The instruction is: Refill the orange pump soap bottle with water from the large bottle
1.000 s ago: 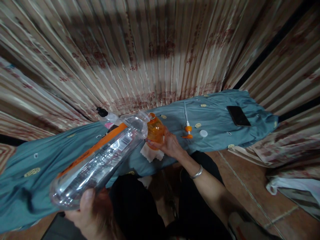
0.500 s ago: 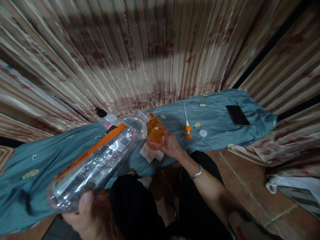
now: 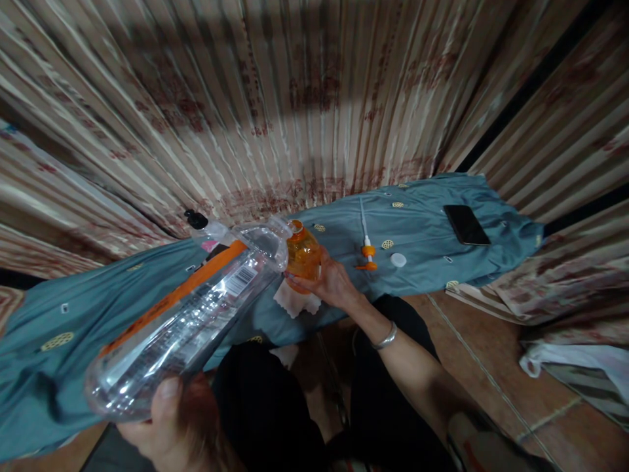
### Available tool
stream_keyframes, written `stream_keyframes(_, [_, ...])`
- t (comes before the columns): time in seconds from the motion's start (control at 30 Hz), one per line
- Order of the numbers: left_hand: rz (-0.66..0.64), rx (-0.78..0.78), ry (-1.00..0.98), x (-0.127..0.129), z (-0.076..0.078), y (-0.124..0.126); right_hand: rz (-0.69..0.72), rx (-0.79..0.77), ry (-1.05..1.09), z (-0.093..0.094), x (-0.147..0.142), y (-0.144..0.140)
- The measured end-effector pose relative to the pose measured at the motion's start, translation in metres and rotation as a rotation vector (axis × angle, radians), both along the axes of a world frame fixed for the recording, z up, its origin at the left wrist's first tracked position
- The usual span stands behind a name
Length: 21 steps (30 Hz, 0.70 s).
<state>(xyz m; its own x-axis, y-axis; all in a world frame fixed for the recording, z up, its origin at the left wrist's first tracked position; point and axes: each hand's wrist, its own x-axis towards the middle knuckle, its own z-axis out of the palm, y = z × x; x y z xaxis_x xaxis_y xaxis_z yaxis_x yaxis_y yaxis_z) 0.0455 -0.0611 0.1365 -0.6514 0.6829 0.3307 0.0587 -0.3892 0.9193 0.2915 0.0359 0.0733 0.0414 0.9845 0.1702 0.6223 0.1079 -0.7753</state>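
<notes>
My left hand [image 3: 179, 419] is wrapped round the base of a large clear plastic bottle [image 3: 196, 314] with an orange-edged label and a barcode. The bottle lies tilted, its neck up and to the right, close to the mouth of a small orange bottle [image 3: 301, 252]. Whether the two mouths touch, I cannot tell. My right hand [image 3: 331, 282], with a silver bangle on its wrist, grips the orange bottle from the right. Below it a scallop-edged pale cloth [image 3: 296, 301] lies on the bench. An orange and white pump top [image 3: 367, 252] and a white cap [image 3: 398, 260] lie to the right.
A teal patterned cloth [image 3: 422, 216] covers the narrow bench. A black phone [image 3: 466, 225] lies at its right end. Behind the large bottle stands a clear bottle with a black top [image 3: 196, 219]. Striped curtains [image 3: 304, 98] hang close behind. Tiled floor [image 3: 472, 347] shows at the right.
The base of the large bottle has shifted slightly left with my left hand. Both hands keep their hold, and the orange bottle stays almost where it was.
</notes>
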Motion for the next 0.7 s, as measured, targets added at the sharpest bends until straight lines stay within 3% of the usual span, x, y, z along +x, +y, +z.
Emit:
stream_keyframes(0.27, [-0.010, 0.051, -0.025, -0.002, -0.005, 0.000, 0.006, -0.003, 0.031, -0.001, -0.001, 0.001])
stream_keyframes(0.53, [-0.011, 0.023, 0.000, 0.003, 0.005, 0.003, 0.006, 0.007, 0.008, 0.000, -0.001, 0.001])
stream_keyframes(0.7, [0.017, 0.024, -0.003, 0.002, 0.002, 0.003, 0.000, 0.024, 0.008, 0.000, -0.001, 0.001])
